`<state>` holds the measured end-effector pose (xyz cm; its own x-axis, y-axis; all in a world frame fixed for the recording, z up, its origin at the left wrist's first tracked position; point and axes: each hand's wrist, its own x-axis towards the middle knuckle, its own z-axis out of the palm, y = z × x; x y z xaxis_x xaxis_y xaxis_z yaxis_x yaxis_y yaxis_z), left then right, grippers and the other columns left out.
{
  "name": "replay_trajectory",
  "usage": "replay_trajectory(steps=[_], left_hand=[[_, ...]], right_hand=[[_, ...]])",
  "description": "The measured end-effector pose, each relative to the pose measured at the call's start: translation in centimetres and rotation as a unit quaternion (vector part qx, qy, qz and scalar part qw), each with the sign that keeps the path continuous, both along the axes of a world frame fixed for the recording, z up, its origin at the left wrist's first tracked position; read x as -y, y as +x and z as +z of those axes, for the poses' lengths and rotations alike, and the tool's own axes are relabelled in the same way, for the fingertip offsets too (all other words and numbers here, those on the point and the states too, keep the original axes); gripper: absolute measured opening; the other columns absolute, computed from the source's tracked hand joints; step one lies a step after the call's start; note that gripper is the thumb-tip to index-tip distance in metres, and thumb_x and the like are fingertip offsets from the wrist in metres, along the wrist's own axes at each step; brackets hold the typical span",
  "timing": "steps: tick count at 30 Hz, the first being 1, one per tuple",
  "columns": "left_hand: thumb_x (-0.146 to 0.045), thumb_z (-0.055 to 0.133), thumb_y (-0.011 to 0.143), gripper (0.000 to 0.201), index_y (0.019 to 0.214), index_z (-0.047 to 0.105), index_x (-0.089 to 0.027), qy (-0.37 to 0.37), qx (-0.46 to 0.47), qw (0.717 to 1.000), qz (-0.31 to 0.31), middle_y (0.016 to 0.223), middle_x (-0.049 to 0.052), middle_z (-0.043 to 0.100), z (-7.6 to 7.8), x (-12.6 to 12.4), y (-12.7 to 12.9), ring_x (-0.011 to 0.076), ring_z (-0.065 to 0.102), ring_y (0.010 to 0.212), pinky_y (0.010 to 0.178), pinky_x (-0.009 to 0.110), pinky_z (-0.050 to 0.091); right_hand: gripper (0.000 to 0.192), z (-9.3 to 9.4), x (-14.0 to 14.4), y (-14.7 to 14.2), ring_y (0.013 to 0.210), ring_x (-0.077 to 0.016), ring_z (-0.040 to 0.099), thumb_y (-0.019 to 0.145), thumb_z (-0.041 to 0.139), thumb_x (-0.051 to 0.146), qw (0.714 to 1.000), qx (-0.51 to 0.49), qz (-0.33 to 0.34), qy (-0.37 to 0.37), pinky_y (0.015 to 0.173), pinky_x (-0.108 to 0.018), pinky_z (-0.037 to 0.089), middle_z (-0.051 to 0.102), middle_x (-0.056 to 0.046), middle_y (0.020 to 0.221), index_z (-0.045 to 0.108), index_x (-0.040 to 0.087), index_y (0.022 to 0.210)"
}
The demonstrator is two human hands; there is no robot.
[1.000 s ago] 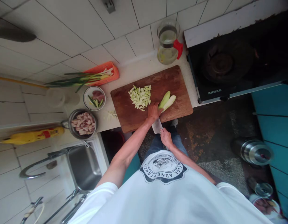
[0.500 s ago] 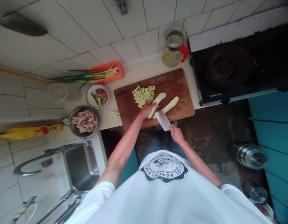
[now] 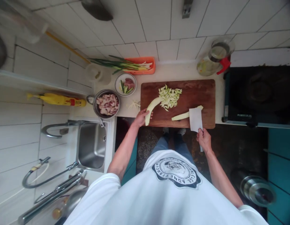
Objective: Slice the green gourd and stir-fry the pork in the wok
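My left hand (image 3: 140, 117) grips one pale green vegetable half (image 3: 151, 107) at the near left edge of the wooden cutting board (image 3: 201, 93). My right hand (image 3: 204, 139) holds a cleaver (image 3: 195, 119) whose broad blade lies flat over the board's near edge. The other vegetable half (image 3: 182, 116) lies on the board, touching the blade's left side. A heap of sliced vegetable pieces (image 3: 169, 96) sits in the board's middle.
A metal pot of raw meat (image 3: 106, 104), a small bowl (image 3: 125, 84) and an orange tray of green onions (image 3: 133, 65) stand left of the board. A glass jug (image 3: 214, 57) and the black stove (image 3: 262, 93) are to the right. A sink (image 3: 92, 145) lies lower left.
The two vegetable halves have come apart. My left hand drew one half to the board's left edge, while my right hand moved the cleaver right beside the other half. The view shifted.
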<state>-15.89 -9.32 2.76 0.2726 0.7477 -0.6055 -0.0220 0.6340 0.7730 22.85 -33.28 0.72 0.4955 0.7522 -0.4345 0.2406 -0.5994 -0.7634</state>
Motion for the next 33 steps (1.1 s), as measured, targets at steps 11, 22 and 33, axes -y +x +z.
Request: replay_trajectory(steps=[11,22,33], left_hand=[[-0.048,0.071,0.100,0.033,0.105,0.065,-0.016,-0.188,-0.064,0.964,0.180,0.090,0.012,0.078,-5.2,3.9,6.9,0.0262,0.080,0.086,0.079,0.041,0.067],[-0.030,0.066,0.101,0.034,0.134,0.064,-0.020,0.126,-0.259,0.943,0.168,0.105,0.007,0.076,-7.3,2.6,2.5,0.0160,0.073,0.074,0.072,0.029,0.059],[-0.038,0.064,0.105,0.048,0.149,0.062,-0.020,0.210,-0.308,0.918,0.136,0.097,0.009,0.076,-7.2,-0.1,3.6,0.0268,0.075,0.093,0.086,0.043,0.063]], right_hand=[[0.035,1.9,-2.8,-6.3,0.056,-0.0165,0.057,0.098,0.054,0.059,0.993,-0.068,0.092,-0.005,0.056,-0.028,0.046,0.058,0.004,0.067,0.055,0.024,0.101],[0.031,4.9,-14.9,-16.0,0.076,-0.0269,0.066,0.107,0.038,0.029,0.914,0.130,0.383,0.023,0.071,-0.034,0.046,0.072,-0.013,0.091,0.061,0.017,0.124],[0.039,6.2,-22.2,-20.8,0.092,-0.0316,0.075,0.108,0.033,0.026,0.868,0.210,0.443,-0.076,0.081,-0.039,0.052,0.077,-0.020,0.103,0.052,0.011,0.139]])
